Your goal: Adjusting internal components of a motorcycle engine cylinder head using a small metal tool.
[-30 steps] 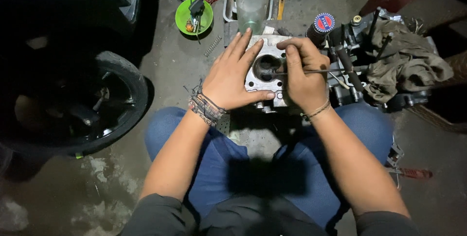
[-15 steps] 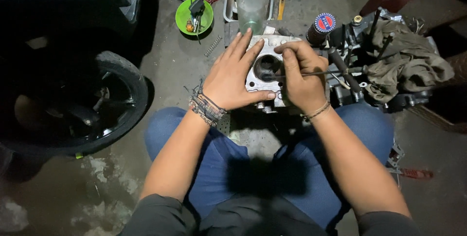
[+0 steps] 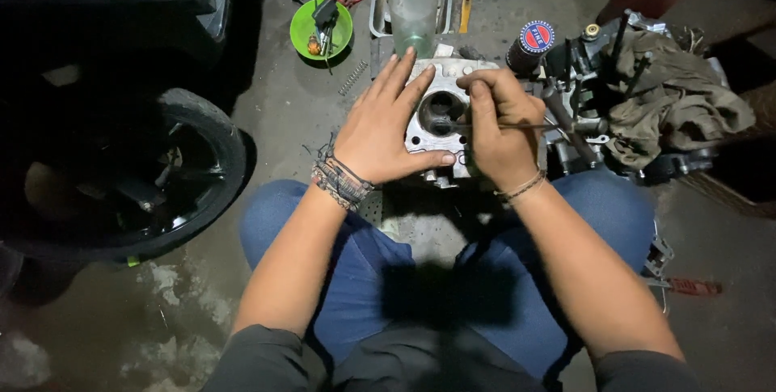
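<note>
Head view: looks down at a person sitting on a concrete floor (image 3: pixel 267 117), knees apart, both hands out in front
Workpiece: a grey metal engine cylinder head (image 3: pixel 439 121) lies on the floor between the knees, towards the far edge of the floor as seen, its round dark bore facing up
Left hand: the left hand (image 3: pixel 384 129) lies flat on the left side of the cylinder head, fingers spread wide, thumb along its near edge; it grips nothing, only presses down
Right hand: the right hand (image 3: pixel 501 129) is on the right side of the part, fingers pinched narrowly around a thin metal rod (image 3: pixel 517 126) that points into the bore
Wrists: woven bands on the left wrist, a thin bracelet on the right
Beyond the part: a clear plastic bottle (image 3: pixel 412 8) in a wire holder, with a green bowl (image 3: pixel 321 32) of small parts to its left
Right side: an engine block (image 3: pixel 582 109) draped with a dirty rag (image 3: pixel 675 105), and a dark can with a red and blue lid (image 3: pixel 531 44)
Left side: a black tyre on its wheel (image 3: pixel 202 174)
</note>
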